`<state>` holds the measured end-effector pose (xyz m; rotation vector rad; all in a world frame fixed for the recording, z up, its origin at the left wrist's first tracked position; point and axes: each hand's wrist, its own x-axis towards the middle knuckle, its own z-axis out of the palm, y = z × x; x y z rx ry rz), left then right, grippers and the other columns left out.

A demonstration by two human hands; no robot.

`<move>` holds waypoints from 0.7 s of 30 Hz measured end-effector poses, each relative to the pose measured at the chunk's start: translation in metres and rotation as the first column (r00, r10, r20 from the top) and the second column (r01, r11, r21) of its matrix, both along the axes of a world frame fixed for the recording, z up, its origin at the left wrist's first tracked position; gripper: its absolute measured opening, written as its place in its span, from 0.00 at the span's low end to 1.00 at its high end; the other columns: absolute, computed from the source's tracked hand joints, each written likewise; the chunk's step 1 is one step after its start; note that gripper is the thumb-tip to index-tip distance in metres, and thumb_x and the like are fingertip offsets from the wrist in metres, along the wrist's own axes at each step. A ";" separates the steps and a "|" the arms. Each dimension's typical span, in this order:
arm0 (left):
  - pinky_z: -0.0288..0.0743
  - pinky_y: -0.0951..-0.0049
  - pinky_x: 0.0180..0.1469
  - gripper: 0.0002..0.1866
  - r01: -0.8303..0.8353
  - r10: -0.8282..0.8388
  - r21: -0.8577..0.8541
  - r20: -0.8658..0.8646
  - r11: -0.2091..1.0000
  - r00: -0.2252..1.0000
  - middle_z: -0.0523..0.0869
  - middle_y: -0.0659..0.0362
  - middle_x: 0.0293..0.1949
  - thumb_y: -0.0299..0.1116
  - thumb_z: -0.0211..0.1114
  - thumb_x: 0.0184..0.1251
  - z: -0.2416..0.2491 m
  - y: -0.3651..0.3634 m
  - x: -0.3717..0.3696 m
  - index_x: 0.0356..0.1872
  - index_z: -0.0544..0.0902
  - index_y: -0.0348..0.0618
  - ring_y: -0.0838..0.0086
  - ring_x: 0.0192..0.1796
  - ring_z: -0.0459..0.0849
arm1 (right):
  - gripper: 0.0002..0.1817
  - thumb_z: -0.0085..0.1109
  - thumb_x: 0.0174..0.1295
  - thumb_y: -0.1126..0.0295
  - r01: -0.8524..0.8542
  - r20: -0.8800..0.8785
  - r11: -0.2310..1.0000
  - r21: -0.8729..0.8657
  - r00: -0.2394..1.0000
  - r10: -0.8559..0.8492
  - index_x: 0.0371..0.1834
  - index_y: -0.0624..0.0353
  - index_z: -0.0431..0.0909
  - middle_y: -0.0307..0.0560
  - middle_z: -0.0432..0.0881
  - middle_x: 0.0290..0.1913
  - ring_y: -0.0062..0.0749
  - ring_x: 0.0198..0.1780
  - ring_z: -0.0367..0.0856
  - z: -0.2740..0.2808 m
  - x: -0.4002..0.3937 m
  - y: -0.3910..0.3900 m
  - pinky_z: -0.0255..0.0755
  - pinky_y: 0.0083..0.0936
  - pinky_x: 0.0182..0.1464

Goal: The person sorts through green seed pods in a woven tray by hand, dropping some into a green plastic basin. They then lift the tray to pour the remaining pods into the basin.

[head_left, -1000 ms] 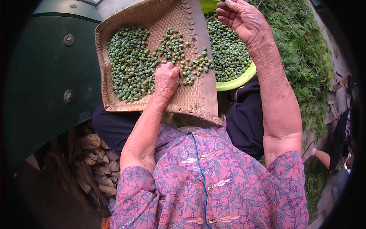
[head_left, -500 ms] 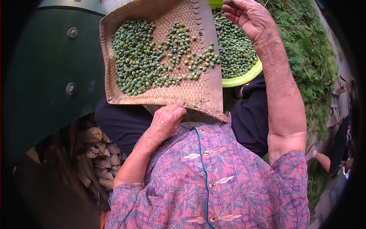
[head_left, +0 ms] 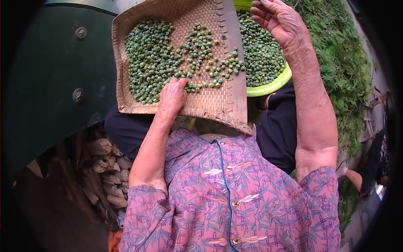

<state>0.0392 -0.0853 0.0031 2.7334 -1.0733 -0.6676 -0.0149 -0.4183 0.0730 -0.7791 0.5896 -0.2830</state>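
A woven basket tray (head_left: 210, 101) lies across my lap, with green round fruits (head_left: 147, 59) heaped at its left and scattered toward its flat right edge. My left hand (head_left: 173, 97) reaches over the tray's near rim, its fingers bent down at the lower edge of the heap; whether it pinches a fruit is hidden. Beyond the tray's right edge sits a yellow-green basin (head_left: 270, 87) holding more of the same fruits. My right hand (head_left: 280, 21) is raised above the basin, palm partly up and fingers curled near the top edge of view; its fingertips are partly cut off.
A dark green metal surface (head_left: 50, 75) with round studs stands at the left, above stacked firewood (head_left: 100, 168). Cut green foliage (head_left: 336, 63) lies along the right. At the far right, part of another person's leg (head_left: 353, 177) shows.
My left hand has left the tray's near rim and moved up and inward to the fruits. My right hand has shifted slightly right.
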 end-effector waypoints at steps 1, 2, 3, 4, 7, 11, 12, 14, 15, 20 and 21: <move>0.74 0.56 0.47 0.15 -0.013 0.013 0.034 0.005 0.999 1.000 0.79 0.46 0.39 0.22 0.60 0.48 -0.004 0.000 0.000 0.41 0.79 0.41 0.51 0.44 0.80 | 0.11 0.51 0.64 0.74 0.002 -0.002 1.000 0.000 1.000 -0.002 0.48 0.63 0.76 0.45 0.81 0.31 0.30 0.31 0.81 0.000 0.000 0.000 0.79 0.27 0.34; 0.74 0.56 0.47 0.15 -0.011 0.011 0.034 0.003 0.999 1.000 0.79 0.46 0.39 0.22 0.60 0.48 -0.009 0.001 -0.001 0.41 0.79 0.41 0.51 0.44 0.80 | 0.11 0.51 0.64 0.74 0.007 -0.001 1.000 -0.005 1.000 -0.007 0.48 0.63 0.76 0.45 0.81 0.31 0.30 0.31 0.81 0.000 -0.001 0.000 0.79 0.27 0.34; 0.74 0.56 0.47 0.16 -0.018 0.018 0.001 0.010 1.000 1.000 0.79 0.46 0.39 0.21 0.59 0.48 -0.014 0.003 -0.002 0.42 0.79 0.40 0.51 0.44 0.80 | 0.11 0.51 0.64 0.74 0.011 0.000 1.000 -0.009 1.000 -0.011 0.48 0.63 0.76 0.45 0.81 0.31 0.30 0.31 0.81 0.000 -0.001 0.000 0.79 0.27 0.34; 0.74 0.56 0.48 0.17 -0.025 0.026 -0.031 0.017 0.999 1.000 0.79 0.46 0.40 0.20 0.58 0.48 -0.016 0.004 -0.002 0.43 0.78 0.40 0.51 0.45 0.79 | 0.11 0.51 0.64 0.74 0.011 0.000 1.000 -0.008 1.000 -0.011 0.48 0.63 0.76 0.45 0.81 0.31 0.30 0.31 0.81 0.001 0.000 0.000 0.79 0.27 0.34; 0.74 0.58 0.49 0.19 -0.014 0.005 -0.072 -0.123 0.997 0.992 0.79 0.47 0.40 0.20 0.61 0.46 -0.015 0.006 0.004 0.45 0.78 0.40 0.52 0.46 0.79 | 0.10 0.51 0.65 0.74 0.010 -0.008 1.000 -0.016 1.000 -0.010 0.48 0.62 0.76 0.45 0.81 0.31 0.30 0.31 0.81 0.001 0.001 0.000 0.79 0.27 0.34; 0.74 0.62 0.51 0.24 -0.224 0.190 -0.072 -0.321 0.972 0.928 0.80 0.47 0.44 0.24 0.67 0.40 -0.010 0.009 0.012 0.46 0.78 0.39 0.54 0.46 0.80 | 0.10 0.51 0.65 0.74 -0.018 0.024 1.000 -0.003 1.000 0.019 0.47 0.62 0.75 0.44 0.81 0.31 0.30 0.31 0.81 0.001 -0.001 0.000 0.79 0.27 0.34; 0.74 0.63 0.51 0.25 -0.166 0.136 -0.115 -0.235 0.979 0.962 0.80 0.47 0.45 0.24 0.68 0.40 -0.021 0.014 0.013 0.46 0.78 0.39 0.55 0.47 0.80 | 0.09 0.52 0.65 0.74 -0.024 0.037 1.000 0.002 0.999 0.024 0.47 0.62 0.75 0.44 0.81 0.31 0.30 0.31 0.81 0.002 -0.001 0.000 0.79 0.27 0.34; 0.73 0.64 0.52 0.26 -0.104 0.082 -0.153 -0.144 0.983 0.986 0.80 0.47 0.46 0.24 0.69 0.39 -0.023 0.013 0.013 0.47 0.78 0.39 0.56 0.48 0.79 | 0.09 0.52 0.64 0.74 -0.006 0.027 1.000 0.000 1.000 0.006 0.46 0.61 0.75 0.44 0.81 0.31 0.30 0.31 0.81 0.000 0.000 0.000 0.79 0.27 0.34; 0.73 0.63 0.53 0.26 -0.102 0.082 -0.121 -0.162 0.987 0.983 0.79 0.48 0.46 0.24 0.69 0.39 -0.024 0.011 0.013 0.47 0.78 0.39 0.55 0.48 0.79 | 0.09 0.52 0.64 0.74 0.011 0.016 1.000 -0.003 1.000 -0.011 0.46 0.61 0.75 0.44 0.81 0.31 0.30 0.31 0.81 -0.001 0.000 0.000 0.79 0.28 0.34; 0.72 0.63 0.53 0.27 -0.049 0.037 -0.060 -0.184 0.997 0.982 0.78 0.48 0.44 0.25 0.71 0.39 -0.019 0.003 0.011 0.48 0.79 0.40 0.55 0.50 0.77 | 0.09 0.53 0.64 0.74 0.006 0.026 1.000 0.006 1.000 -0.006 0.46 0.60 0.75 0.43 0.81 0.31 0.31 0.31 0.82 -0.001 -0.001 -0.001 0.79 0.28 0.34; 0.72 0.63 0.53 0.26 -0.092 0.078 -0.069 -0.183 0.993 0.980 0.78 0.49 0.43 0.24 0.71 0.39 -0.020 0.004 0.010 0.46 0.79 0.40 0.55 0.50 0.77 | 0.09 0.53 0.64 0.74 0.009 0.025 1.000 0.012 1.000 -0.009 0.46 0.60 0.75 0.43 0.81 0.31 0.31 0.31 0.82 -0.002 -0.001 -0.001 0.79 0.29 0.34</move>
